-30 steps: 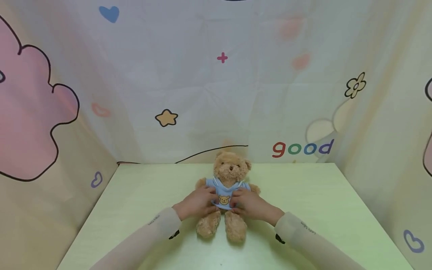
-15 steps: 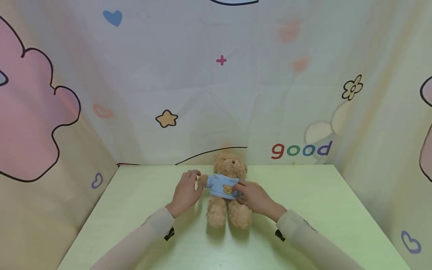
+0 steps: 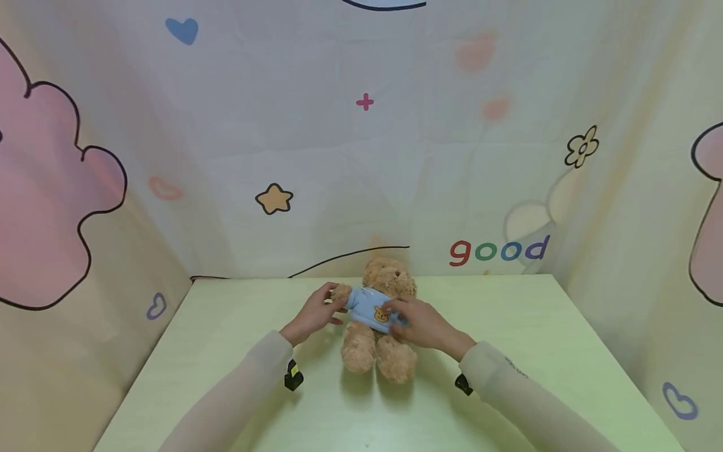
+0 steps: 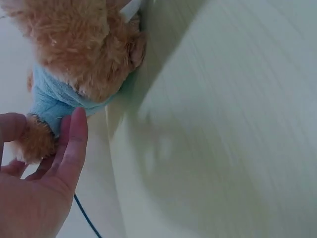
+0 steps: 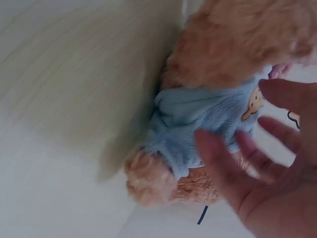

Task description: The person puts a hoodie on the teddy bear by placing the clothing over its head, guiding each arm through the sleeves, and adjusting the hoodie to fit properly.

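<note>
A brown teddy bear [image 3: 390, 276] in a light blue hooded shirt sits at the table's back edge, its head tilted toward the right. My left hand [image 3: 313, 317] pinches the bear's paw at the left. In the left wrist view that furry paw [image 4: 37, 141] lies between the thumb and the long, nearly straight fingers [image 4: 74, 144]. Over the front and right of the shirt [image 5: 193, 119], my right hand [image 3: 426, 323] rests with its fingers spread. The right wrist view shows a fingertip at the shirt's side. The bear's other paw [image 5: 148, 178] pokes out there, free of the hand.
A pale green table [image 3: 237, 370] stretches out around the bear. Behind it hangs a pale curtain [image 3: 316, 125] printed with a star, a flower and coloured letters. Similar cloth encloses both sides. Small black devices are strapped under both wrists.
My left hand has left the shirt and gone to the bear's paw. The bear has shifted back a little and now leans, its head turned rightward. My right hand stays at the shirt.
</note>
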Demonstrator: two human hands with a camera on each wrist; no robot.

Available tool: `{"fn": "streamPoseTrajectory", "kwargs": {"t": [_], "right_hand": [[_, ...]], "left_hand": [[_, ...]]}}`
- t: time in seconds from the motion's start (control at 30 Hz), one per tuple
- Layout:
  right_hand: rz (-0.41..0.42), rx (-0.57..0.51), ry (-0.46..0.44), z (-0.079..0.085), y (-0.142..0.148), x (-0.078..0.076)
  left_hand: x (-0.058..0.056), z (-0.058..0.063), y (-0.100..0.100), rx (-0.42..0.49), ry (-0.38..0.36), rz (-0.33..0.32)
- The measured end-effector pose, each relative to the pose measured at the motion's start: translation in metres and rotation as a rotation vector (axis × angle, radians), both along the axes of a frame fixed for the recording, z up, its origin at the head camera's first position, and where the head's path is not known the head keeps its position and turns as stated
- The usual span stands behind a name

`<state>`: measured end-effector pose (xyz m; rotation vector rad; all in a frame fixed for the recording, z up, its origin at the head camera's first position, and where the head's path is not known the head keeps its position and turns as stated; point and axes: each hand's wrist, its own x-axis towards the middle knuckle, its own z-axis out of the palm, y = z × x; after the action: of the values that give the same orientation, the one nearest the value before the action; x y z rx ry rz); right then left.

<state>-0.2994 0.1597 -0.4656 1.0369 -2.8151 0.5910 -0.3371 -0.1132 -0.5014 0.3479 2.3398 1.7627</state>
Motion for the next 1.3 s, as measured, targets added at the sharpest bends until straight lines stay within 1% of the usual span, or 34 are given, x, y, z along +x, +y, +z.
{"fn": "streamPoseTrajectory", "kwargs": {"t": [0.1,0.17,0.23,0.33,0.43,0.5,0.6,0.67,0.73,0.83,0.93,1.03,1.13,1.17,1.2,1.27,1.3], "right_hand": [[-0.064,-0.048,-0.069,0.000,-0.004,0.000],[-0.110,-0.097,-0.136,0.000,-0.006,0.000],[-0.136,-0.178,-0.248,0.001,-0.009,-0.001],[-0.166,-0.325,-0.459,0.004,-0.015,0.000],[-0.198,-0.453,-0.645,0.010,-0.021,0.003],[-0.208,-0.521,-0.726,0.013,-0.025,0.006],[-0.204,-0.596,-0.826,0.012,-0.031,0.008],[-0.201,-0.616,-0.872,0.011,-0.033,0.009],[-0.211,-0.620,-0.895,0.008,-0.036,0.010],[-0.236,-0.630,-0.889,0.004,-0.040,0.011],[-0.257,-0.656,-0.877,0.000,-0.042,0.010],[-0.270,-0.667,-0.856,-0.004,-0.042,0.008],[-0.297,-0.678,-0.843,-0.007,-0.039,0.004],[-0.303,-0.689,-0.848,-0.008,-0.037,0.003],[-0.309,-0.706,-0.859,-0.009,-0.035,0.002],[-0.317,-0.758,-0.898,-0.012,-0.032,-0.001],[-0.315,-0.797,-0.930,-0.014,-0.030,-0.002]], "left_hand": [[0.002,0.005,0.002,-0.052,0.098,0.011],[0.005,0.012,0.004,-0.098,0.184,0.006],[0.008,0.024,0.007,-0.148,0.268,0.000],[0.015,0.048,0.015,-0.255,0.400,-0.004],[0.021,0.073,0.024,-0.365,0.503,-0.022],[0.024,0.085,0.030,-0.424,0.553,-0.037],[0.027,0.096,0.037,-0.466,0.595,-0.056],[0.029,0.098,0.040,-0.475,0.600,-0.071],[0.029,0.098,0.042,-0.481,0.598,-0.089],[0.028,0.096,0.043,-0.476,0.572,-0.133],[0.026,0.092,0.041,-0.437,0.528,-0.157],[0.022,0.085,0.033,-0.389,0.495,-0.131],[0.019,0.072,0.017,-0.383,0.446,-0.067],[0.018,0.066,0.011,-0.383,0.415,-0.052],[0.018,0.060,0.005,-0.393,0.367,-0.043],[0.018,0.049,-0.007,-0.408,0.234,-0.065],[0.019,0.045,-0.013,-0.417,0.163,-0.094]]}}
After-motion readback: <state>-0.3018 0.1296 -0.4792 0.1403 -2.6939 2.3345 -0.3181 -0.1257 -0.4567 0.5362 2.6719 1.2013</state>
